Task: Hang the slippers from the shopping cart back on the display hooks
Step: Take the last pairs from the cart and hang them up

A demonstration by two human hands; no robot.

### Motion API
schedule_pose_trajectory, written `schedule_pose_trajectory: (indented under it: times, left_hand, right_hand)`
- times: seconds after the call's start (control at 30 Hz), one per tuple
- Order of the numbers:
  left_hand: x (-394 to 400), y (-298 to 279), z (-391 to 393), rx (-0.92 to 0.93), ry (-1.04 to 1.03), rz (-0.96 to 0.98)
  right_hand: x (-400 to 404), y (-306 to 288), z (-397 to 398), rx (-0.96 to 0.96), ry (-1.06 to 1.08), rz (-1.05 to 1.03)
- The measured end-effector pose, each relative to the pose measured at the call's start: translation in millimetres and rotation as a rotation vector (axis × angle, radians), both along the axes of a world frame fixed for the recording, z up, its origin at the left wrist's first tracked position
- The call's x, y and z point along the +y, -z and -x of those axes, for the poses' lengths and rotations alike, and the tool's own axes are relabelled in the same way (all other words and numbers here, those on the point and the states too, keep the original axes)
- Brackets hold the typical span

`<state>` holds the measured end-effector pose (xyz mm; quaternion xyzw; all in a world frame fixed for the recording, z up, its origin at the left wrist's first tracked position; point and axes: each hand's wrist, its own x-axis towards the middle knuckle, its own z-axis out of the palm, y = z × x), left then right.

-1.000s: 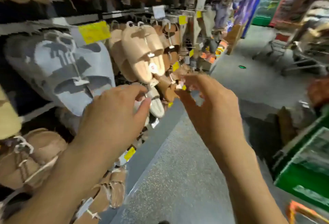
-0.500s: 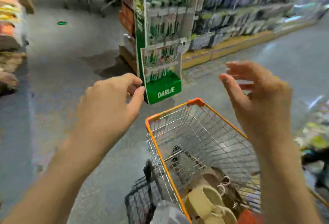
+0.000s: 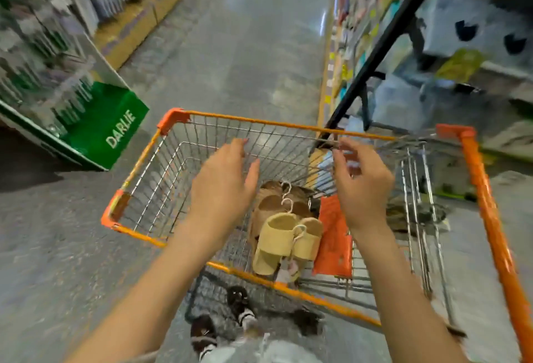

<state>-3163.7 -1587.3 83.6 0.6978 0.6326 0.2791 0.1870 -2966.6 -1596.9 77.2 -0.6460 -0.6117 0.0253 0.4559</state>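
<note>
Hands over cart [image 3: 291, 124]: my left hand [image 3: 223, 186] spread, empty; right hand [image 3: 364, 186] loosely curled, empty; brown slippers [image 3: 274, 204] half hidden under yellow slippers [image 3: 284, 240].

Orange-rimmed wire shopping cart [image 3: 288, 125], yellow slippers [image 3: 284, 243] on white hanger hooks over brown slippers [image 3: 269, 201], orange packet [image 3: 333, 235] beside them; left hand [image 3: 223, 189] and right hand [image 3: 362, 186] above basket, fingers loose, holding nothing; green Darlie display stand [image 3: 106, 129] at left

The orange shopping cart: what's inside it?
Inside the shopping cart lie pale yellow slippers on top of brown slippers, beside an orange packet. Anything beneath them is hidden.
</note>
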Motion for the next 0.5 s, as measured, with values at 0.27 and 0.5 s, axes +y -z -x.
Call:
schedule_pose_trajectory:
  times: [0.27,0.5]
  left_hand:
    - [10,156,-79,0.08,0.14,0.247]
    - [21,239,-107,0.183,0.134,0.428]
  right_hand:
    - [-12,168,-28,0.003,0.143,0.244]
    - [6,237,-40,-0.057,0.069,0.622]
